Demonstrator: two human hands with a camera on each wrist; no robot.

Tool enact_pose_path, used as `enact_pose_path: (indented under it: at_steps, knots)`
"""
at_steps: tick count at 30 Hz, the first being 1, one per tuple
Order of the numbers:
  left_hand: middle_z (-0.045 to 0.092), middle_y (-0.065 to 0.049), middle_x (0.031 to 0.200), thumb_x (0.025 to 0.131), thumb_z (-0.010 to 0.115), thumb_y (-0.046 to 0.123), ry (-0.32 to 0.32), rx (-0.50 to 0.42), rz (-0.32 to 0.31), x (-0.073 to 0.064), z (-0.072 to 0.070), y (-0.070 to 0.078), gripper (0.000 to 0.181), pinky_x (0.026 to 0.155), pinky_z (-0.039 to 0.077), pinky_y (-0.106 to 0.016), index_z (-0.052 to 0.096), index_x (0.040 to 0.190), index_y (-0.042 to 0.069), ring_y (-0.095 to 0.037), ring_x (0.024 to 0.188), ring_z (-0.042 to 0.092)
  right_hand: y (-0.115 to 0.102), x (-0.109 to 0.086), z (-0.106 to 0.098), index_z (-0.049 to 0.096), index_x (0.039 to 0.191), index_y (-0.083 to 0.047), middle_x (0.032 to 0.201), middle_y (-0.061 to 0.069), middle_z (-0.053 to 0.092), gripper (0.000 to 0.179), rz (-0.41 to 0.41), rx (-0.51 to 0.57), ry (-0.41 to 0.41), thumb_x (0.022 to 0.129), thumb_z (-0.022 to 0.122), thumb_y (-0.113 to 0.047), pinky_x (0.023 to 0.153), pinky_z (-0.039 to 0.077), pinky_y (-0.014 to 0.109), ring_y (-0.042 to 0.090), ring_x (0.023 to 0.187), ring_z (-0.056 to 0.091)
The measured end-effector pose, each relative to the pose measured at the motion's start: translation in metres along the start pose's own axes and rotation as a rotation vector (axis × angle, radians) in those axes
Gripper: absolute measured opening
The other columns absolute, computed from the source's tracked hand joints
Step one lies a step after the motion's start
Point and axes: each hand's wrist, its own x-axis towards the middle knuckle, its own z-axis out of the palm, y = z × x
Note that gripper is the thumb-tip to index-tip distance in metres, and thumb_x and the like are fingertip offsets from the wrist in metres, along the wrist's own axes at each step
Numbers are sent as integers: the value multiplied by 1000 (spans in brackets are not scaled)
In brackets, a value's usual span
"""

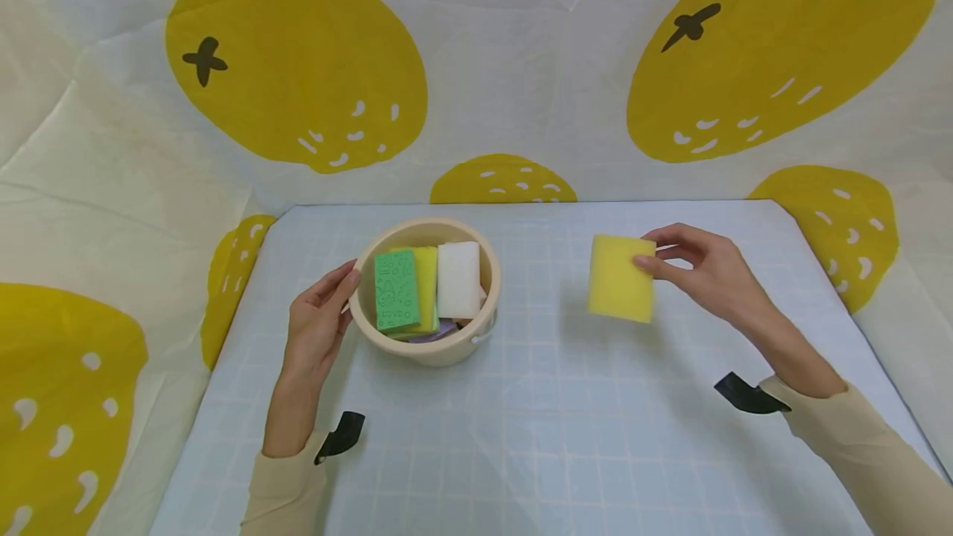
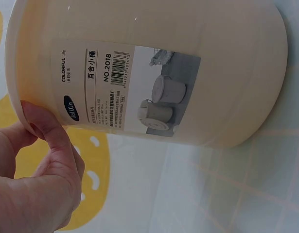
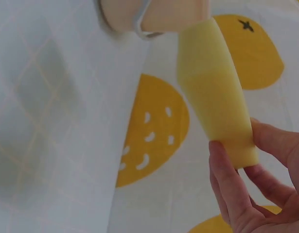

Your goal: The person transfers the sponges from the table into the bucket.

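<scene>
A cream bucket (image 1: 365,333) stands upright on the table, with a printed label (image 2: 115,87) on its side. My left hand (image 1: 318,317) pinches its rim at the left, thumb and fingers on the wall. Inside the bucket lie a green sponge (image 1: 397,289), a yellow sponge (image 1: 427,284) partly behind it, a white sponge (image 1: 458,279) and something purple (image 1: 435,332) lower down. To the right of the bucket, my right hand (image 1: 703,271) holds a yellow sponge (image 1: 620,278) above the table, thumb on one face and fingers on the other, gripping its right edge.
The table (image 1: 521,453) has a pale blue checked cover. Behind and beside it hangs a white cloth (image 1: 514,64) printed with large yellow fruit. A white handle (image 1: 484,333) sits at the bucket's right side. Black straps (image 1: 748,395) show at both sleeves.
</scene>
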Motion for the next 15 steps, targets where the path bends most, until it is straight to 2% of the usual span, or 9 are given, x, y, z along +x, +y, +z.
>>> enact_pose_path:
  at_steps: [3, 11, 15]
  knots:
    - [69, -1, 125, 89, 82, 25, -1, -1, 0, 0, 0, 0, 56, 91, 56, -20, 63, 138, 3, -10, 112, 67, -8, 4, 3, 69, 122, -10, 119, 7, 68, 38, -9, 18, -8, 94, 78, -34, 77, 51, 9, -2, 96, 62]
    - [69, -2, 125, 89, 82, 25, -3, -7, -6, 0, 0, 0, 56, 91, 56, -20, 64, 137, 3, -10, 113, 66, -28, 12, 9, 70, 122, -12, 119, 5, 69, 40, 18, 30, -31, 93, 78, -39, 79, 51, 10, 19, 106, 65]
    - [69, -2, 125, 89, 82, 24, -3, -9, -3, 1, 0, 0, 57, 92, 56, -20, 63, 138, 3, -10, 113, 66, -37, 16, 11, 70, 120, -12, 118, 4, 70, 39, 2, 34, -33, 93, 78, -39, 79, 51, 11, 20, 106, 65]
